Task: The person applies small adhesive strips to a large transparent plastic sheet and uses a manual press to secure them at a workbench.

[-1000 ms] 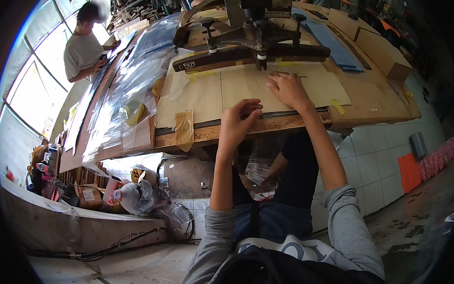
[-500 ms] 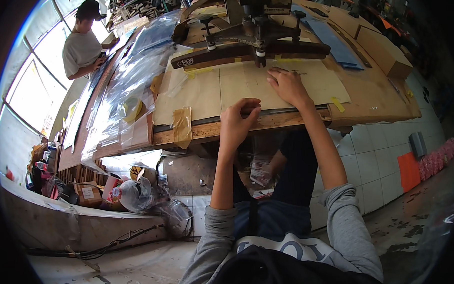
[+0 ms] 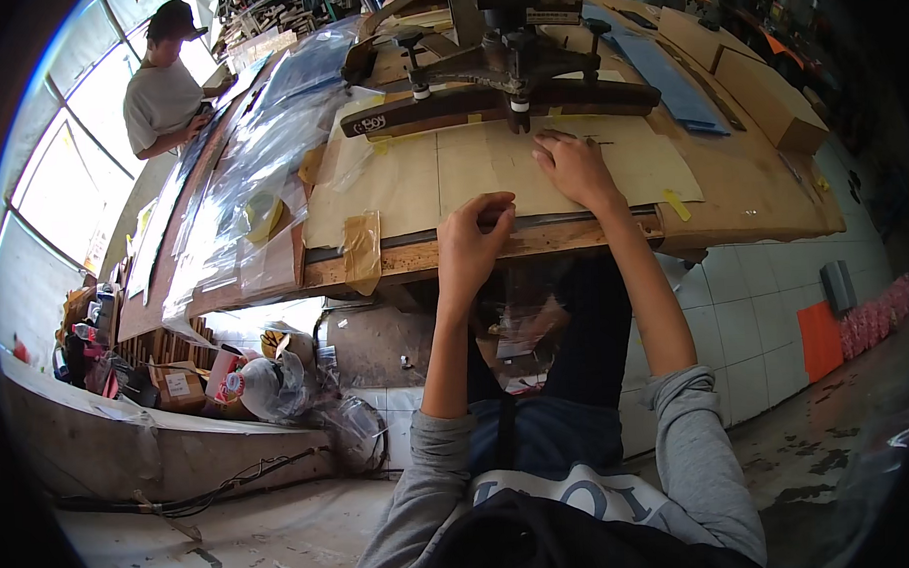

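Observation:
On the large wooden table lies a wide pale-yellow sheet (image 3: pixel 372 202) with drawn lines and bits of yellow tape. At its near edge is my left hand (image 3: pixel 476 226), its fingers curled in and the thumb close to them; whatever they may hold is hidden. My right hand (image 3: pixel 573 165) rests farther in on the sheet, fingers bent together, their tips just short of a dark metal machine head (image 3: pixel 517 71). A small prong points down from the head close to those fingertips. Across the sheet's far side runs the machine's long dark bar (image 3: pixel 419 113).
Clear plastic film (image 3: pixel 231 182) and a tape roll (image 3: pixel 264 218) lie to the left. Brown tape (image 3: pixel 362 252) hangs over the front edge. Blue strips (image 3: pixel 668 81) and a cardboard box (image 3: pixel 768 98) are at right. Another person (image 3: pixel 163 104) stands at the far left.
Both hands have stayed almost in place; the left has shifted very slightly. The whole view has moved a little. The sheet and the machine head show no clear movement.

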Demonstrator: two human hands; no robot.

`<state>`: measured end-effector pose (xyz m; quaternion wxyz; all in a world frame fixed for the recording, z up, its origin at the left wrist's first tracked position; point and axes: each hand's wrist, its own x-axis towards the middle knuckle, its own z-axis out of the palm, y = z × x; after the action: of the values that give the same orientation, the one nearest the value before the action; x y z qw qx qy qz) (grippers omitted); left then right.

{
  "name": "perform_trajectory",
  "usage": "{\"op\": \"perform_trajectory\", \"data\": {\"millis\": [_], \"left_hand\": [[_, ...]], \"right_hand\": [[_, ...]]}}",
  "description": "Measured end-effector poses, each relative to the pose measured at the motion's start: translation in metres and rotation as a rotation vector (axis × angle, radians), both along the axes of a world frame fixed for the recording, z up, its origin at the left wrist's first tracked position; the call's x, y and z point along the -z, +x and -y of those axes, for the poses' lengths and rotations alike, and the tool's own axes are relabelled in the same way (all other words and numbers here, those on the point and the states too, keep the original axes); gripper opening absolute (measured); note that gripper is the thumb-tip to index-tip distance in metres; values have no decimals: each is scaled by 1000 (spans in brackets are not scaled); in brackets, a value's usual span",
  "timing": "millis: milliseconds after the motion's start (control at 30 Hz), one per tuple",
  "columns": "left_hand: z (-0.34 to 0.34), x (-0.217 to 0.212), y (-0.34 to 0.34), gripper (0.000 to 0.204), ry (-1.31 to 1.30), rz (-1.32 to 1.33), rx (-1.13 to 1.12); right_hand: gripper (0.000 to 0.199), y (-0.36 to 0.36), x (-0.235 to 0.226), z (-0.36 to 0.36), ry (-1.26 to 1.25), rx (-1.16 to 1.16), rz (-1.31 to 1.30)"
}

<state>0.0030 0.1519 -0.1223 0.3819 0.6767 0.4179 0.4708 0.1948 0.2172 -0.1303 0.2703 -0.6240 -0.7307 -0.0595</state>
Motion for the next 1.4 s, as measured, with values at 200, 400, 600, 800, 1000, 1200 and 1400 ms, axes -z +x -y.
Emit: {"op": "perform_trajectory", "data": {"millis": [200,400,600,800,1000,1200,1400], "left_hand": [[1,-2,0,24,-1,-11,-10],[1,-3,0,24,-2,-17,-14],[0,1,1,21,63,-6,-37],[0,-1,1,21,63,-14,-36],[1,-2,1,21,13,-12,-36],[2,-4,3,21,33,-10,-37],[3,-4,0,22,27,-60,-47]], "right_hand": [[32,-3,-2,1,2,10,4],[32,0,1,0,15,13,0],[33,-3,-8,4,-46,11,-25],[35,-2,-9,2,-85,9,-34],[35,0,-7,1,-56,-9,-36],[33,3,-1,-2,-26,-17,-33],[31,2,0,-3,-24,-17,-34]]}}
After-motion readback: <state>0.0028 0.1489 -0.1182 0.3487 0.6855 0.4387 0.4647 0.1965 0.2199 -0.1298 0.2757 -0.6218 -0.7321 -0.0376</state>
